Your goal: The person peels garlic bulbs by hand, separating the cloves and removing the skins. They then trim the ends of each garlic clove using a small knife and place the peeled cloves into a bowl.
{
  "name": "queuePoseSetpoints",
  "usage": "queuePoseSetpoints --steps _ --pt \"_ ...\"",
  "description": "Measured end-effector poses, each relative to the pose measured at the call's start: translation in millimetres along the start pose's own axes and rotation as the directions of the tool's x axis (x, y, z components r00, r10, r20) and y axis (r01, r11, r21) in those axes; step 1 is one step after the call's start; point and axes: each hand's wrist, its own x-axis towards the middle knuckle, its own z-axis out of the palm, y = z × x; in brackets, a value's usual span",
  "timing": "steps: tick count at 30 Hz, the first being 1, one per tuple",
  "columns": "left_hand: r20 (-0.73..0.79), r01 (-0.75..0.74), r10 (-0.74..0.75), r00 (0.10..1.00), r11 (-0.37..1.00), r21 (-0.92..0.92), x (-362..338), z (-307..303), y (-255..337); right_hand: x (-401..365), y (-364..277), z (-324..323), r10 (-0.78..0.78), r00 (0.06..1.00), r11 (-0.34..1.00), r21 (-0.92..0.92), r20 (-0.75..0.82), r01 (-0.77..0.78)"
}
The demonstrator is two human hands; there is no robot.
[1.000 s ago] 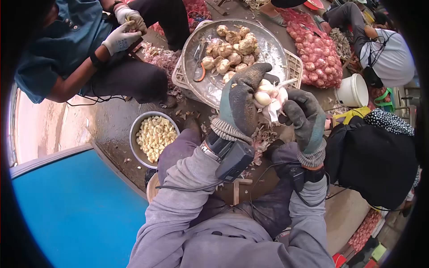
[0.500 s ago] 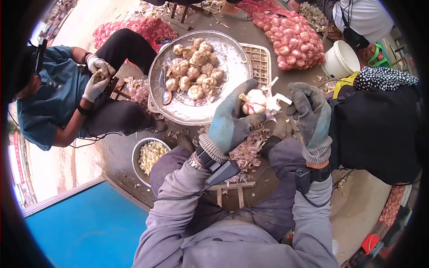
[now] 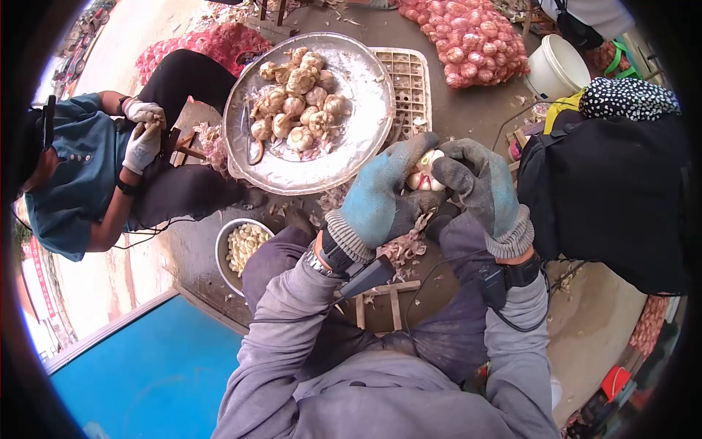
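A partly peeled garlic bulb, white with red-purple streaks, is held between my two gloved hands. My left hand, in a blue and grey glove, closes around its left side with the thumb underneath. From the other side, my right hand presses curled fingers and thumb against the bulb, hiding part of it. Beyond my left hand, a wide metal tray carries a heap of unpeeled garlic bulbs and a curved dark tool. Loose garlic skins lie below my hands.
A bowl of peeled cloves stands left of my knee. A person in white gloves sits at the left. Behind are a plastic crate, a red net sack of garlic and a white bucket. A black bag is at right.
My right hand has moved left onto the garlic bulb, and the two hands now meet around it. Stem and skin pieces that stuck out on its right no longer show. The view has shifted slightly.
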Motion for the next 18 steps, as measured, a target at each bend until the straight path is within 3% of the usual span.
queuePoseSetpoints --steps 1,3,5,7,10,12,15,18 --pt "0.004 0.003 -0.003 1.000 1.000 0.000 0 1 -3 2 2 0 0.003 1.000 1.000 0.003 -0.002 -0.003" --pt "-0.008 0.112 -0.115 0.993 0.977 -0.179 -3 3 -6 5 7 1 -0.148 0.989 0.944 -0.299 -0.005 0.139" --pt "-0.010 0.092 -0.095 0.995 0.984 -0.150 -5 0 -4 4 5 3 -0.181 0.983 0.949 -0.265 -0.013 0.171" --pt "0.094 0.293 -0.293 0.951 0.769 -0.569 -10 0 5 4 9 5 -0.209 0.978 0.952 -0.233 -0.021 0.198" --pt "0.063 0.277 -0.277 0.959 0.861 -0.426 -7 -6 3 7 13 2 -0.344 0.939 0.902 -0.275 0.003 0.332" --pt "0.076 0.301 -0.294 0.953 0.883 -0.360 -4 -12 2 5 7 1 -0.014 0.997 1.000 0.025 0.076 0.012" --pt "0.024 0.229 -0.246 0.969 0.853 -0.469 -4 -19 3 5 -7 3 -0.001 0.993 0.994 0.106 0.117 -0.011" --pt "0.023 0.295 -0.329 0.944 0.810 -0.507 -6 -25 8 5 -7 12 0.011 0.999 0.985 0.174 0.053 -0.020"
